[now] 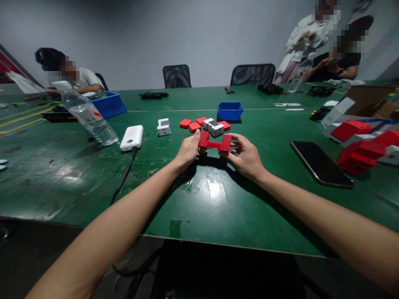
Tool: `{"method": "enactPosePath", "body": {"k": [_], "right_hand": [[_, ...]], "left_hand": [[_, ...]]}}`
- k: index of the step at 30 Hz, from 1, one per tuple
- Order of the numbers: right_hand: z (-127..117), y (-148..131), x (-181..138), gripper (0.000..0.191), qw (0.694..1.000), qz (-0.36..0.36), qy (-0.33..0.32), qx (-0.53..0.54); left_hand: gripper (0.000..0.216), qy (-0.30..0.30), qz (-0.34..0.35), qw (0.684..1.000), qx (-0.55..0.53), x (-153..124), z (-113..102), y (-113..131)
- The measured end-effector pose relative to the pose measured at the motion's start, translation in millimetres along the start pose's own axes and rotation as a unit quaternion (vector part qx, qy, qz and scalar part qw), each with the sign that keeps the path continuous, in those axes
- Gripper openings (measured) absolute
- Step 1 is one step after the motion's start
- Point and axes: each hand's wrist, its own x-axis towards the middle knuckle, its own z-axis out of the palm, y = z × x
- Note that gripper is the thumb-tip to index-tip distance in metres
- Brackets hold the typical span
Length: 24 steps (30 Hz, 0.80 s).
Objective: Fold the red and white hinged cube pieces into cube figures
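Note:
Between my hands, just above the green table [199,211], is a red bracket-like plastic part [213,144] with two blocks joined by a thin bar. My left hand [188,150] grips its left block, thumb on top. On the right block, the fingers and thumb of my right hand [246,155] are closed at its outer edge. Right behind it lie several red block pieces [186,123] and a white bracket-like part [217,130]. Another white bracket-like part [163,127] stands farther left.
A white power bank [132,138] with a black cable and a tilted water bottle [90,118] are on the left. A blue bin [230,111] sits behind the pieces. At right lie a phone [321,163] and stacked red parts [358,155]. Other people are across the table.

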Motion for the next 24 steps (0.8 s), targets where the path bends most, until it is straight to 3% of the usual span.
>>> {"method": "enactPosePath", "body": {"k": [6,11,16,20,24], "right_hand": [[0,-4,-2,0.048,0.997,-0.058,0.004,-0.049],[1,-7,-4,0.048,0.992,-0.106,-0.005,-0.064],[0,-11,-6,0.05,0.984,-0.155,0.004,-0.091],[-2,-12,-8,0.052,0.98,-0.169,-0.008,-0.102],[-3,-14,-9,0.054,0.981,-0.156,-0.035,-0.106]], "left_hand": [[0.063,-0.002,0.026,0.999,0.04,2,-3,-5],[0.063,-0.038,0.049,0.992,0.106,-1,-1,-4],[0.061,-0.071,0.035,0.992,0.094,-10,4,6],[0.083,-0.095,-0.001,0.989,0.111,-17,5,9],[0.089,-0.064,-0.018,0.988,0.138,-17,4,8]]}}
